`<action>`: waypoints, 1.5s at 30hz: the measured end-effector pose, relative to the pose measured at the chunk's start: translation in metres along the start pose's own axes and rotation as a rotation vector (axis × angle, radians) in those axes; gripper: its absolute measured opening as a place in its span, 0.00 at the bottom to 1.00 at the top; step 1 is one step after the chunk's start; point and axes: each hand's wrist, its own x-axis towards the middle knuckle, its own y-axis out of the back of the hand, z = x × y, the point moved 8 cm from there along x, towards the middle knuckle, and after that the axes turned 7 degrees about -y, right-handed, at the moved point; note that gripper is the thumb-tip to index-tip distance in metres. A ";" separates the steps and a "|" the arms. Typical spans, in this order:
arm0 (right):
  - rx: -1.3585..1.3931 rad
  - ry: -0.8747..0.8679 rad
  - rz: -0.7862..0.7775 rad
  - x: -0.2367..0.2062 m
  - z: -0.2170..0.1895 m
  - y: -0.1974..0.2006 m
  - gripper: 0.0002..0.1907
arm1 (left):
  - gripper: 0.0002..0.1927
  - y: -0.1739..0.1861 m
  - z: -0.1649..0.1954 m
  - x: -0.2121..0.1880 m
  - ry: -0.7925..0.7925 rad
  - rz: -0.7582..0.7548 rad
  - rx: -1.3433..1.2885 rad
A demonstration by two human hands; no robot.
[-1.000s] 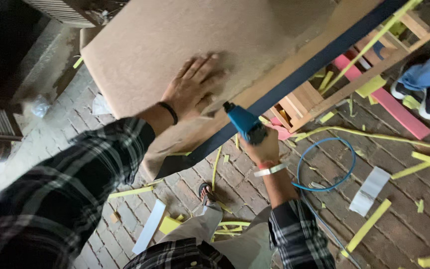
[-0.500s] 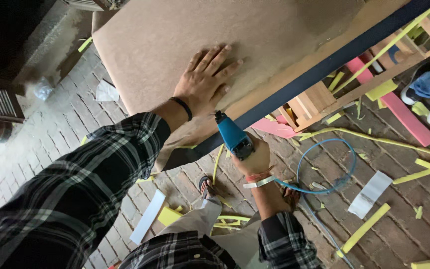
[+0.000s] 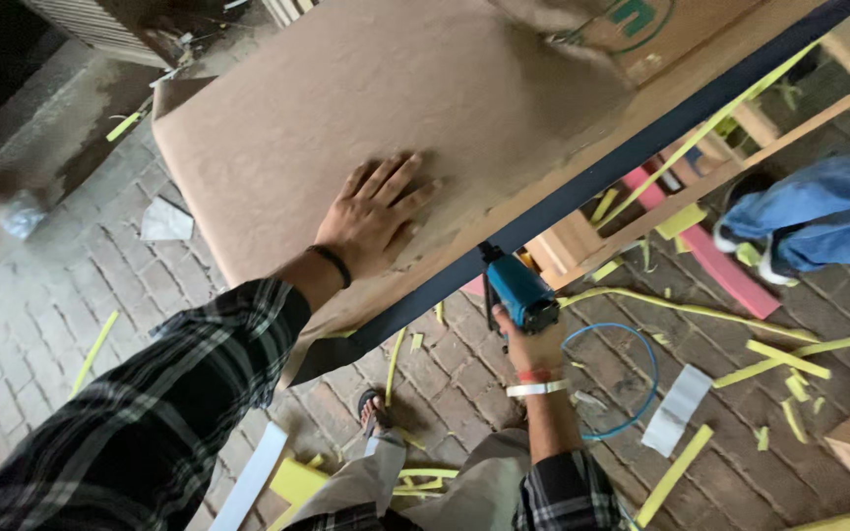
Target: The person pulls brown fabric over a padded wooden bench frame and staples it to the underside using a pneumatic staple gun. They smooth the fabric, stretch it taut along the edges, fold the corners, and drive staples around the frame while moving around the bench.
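Pressing left hand (image 3: 376, 218) flat, fingers spread, on brown padded panel (image 3: 346, 108); right hand (image 3: 533, 346) clenching blue stapler (image 3: 518, 293), nose pointing up at panel's dark edge (image 3: 582, 182), just below left hand

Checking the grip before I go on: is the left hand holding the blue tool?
No, the left hand lies flat on the brown board, while the right hand holds the blue tool.

Brick floor (image 3: 51, 295), laid in grey-brown pavers. Yellow strips (image 3: 774, 356) lie scattered right of the blue hose loop (image 3: 641, 379); a white sheet (image 3: 678, 409) lies just beside the loop. A pink board (image 3: 710, 258) and wooden frame (image 3: 838, 59) lie above it. Daylight, diffuse.
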 end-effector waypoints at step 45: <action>-0.944 0.238 -0.152 0.201 -0.304 0.038 0.46 | 0.40 0.005 -0.080 0.204 0.364 0.054 -0.179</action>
